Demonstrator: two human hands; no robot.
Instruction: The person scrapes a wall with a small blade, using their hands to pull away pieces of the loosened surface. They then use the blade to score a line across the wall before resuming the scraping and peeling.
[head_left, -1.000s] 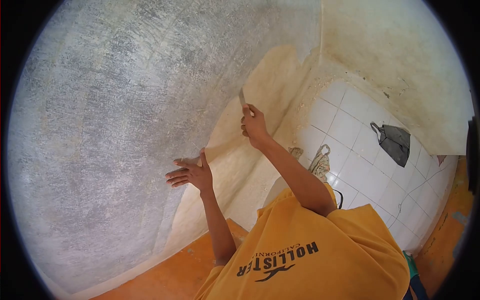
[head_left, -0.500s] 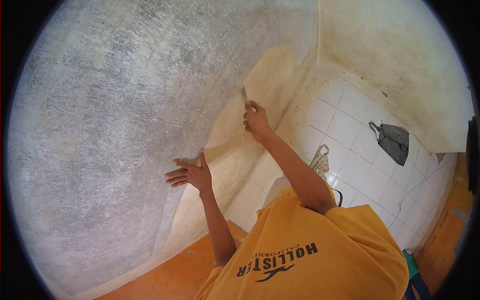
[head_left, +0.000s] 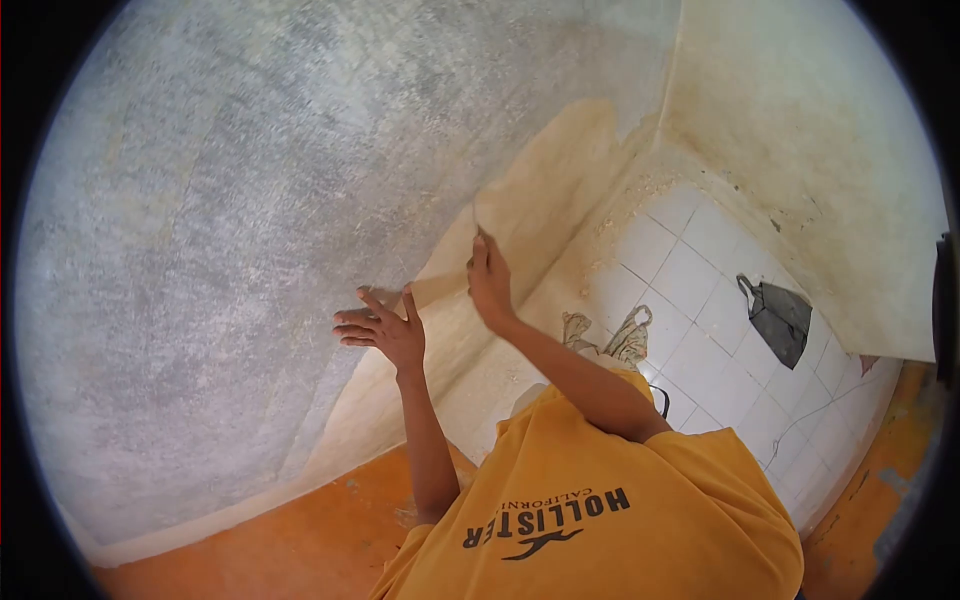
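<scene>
My left hand (head_left: 385, 328) has its fingers spread against the grey, rough-surfaced wall (head_left: 240, 230), near where the grey meets a smooth cream patch (head_left: 540, 170). My right hand (head_left: 490, 280) is closed around a thin scraper (head_left: 477, 217), whose blade shows only as a narrow sliver above the fingers. That blade is at the boundary between the grey surface and the cream patch. Its handle is hidden in my fist.
White floor tiles (head_left: 690, 315) lie at the right, with a dark bag (head_left: 779, 318) on them. Crumbs line the wall's foot. Patterned cloth (head_left: 630, 337) is beside my body. A cord crosses the tiles, and orange floor (head_left: 290, 530) shows below.
My right hand has moved down and slightly left along the patch edge with the scraper. My left hand stays at the wall, nearly in place. The view has shifted a little.
</scene>
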